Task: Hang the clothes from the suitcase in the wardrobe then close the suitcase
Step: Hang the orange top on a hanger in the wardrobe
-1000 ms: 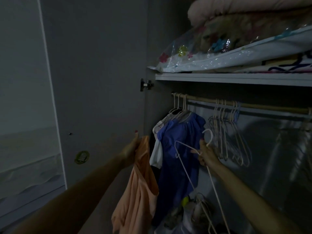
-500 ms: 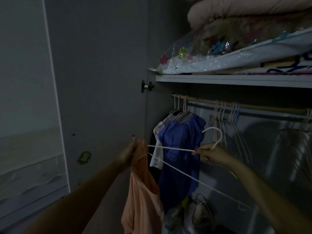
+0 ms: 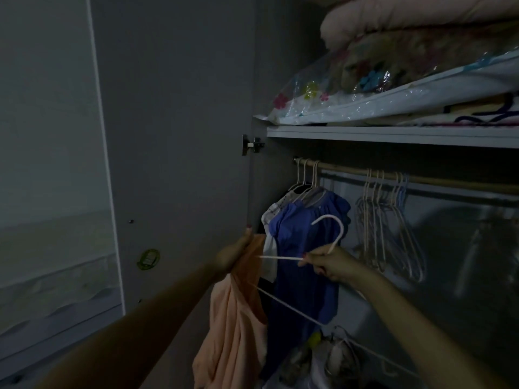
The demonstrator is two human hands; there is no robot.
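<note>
In the dim wardrobe, my left hand (image 3: 234,254) grips the top of a peach garment (image 3: 238,327) that hangs down from it. My right hand (image 3: 330,263) holds a white wire hanger (image 3: 332,230) just below its hook. One arm of the hanger points left and its tip reaches into the peach garment's opening by my left hand. A blue dress (image 3: 303,248) and a white garment (image 3: 271,242) hang from the wooden rail (image 3: 438,179) behind both hands. The suitcase is out of view.
Several bare hangers (image 3: 390,226) hang on the rail to the right. The open wardrobe door (image 3: 174,136) stands at the left. Bagged bedding (image 3: 393,88) fills the shelf (image 3: 393,135) above. Shoes (image 3: 337,360) lie on the wardrobe floor.
My right hand has turned the hanger from hanging downward to level and pushed its left arm toward and into the peach garment. My left hand has stayed holding the garment.
</note>
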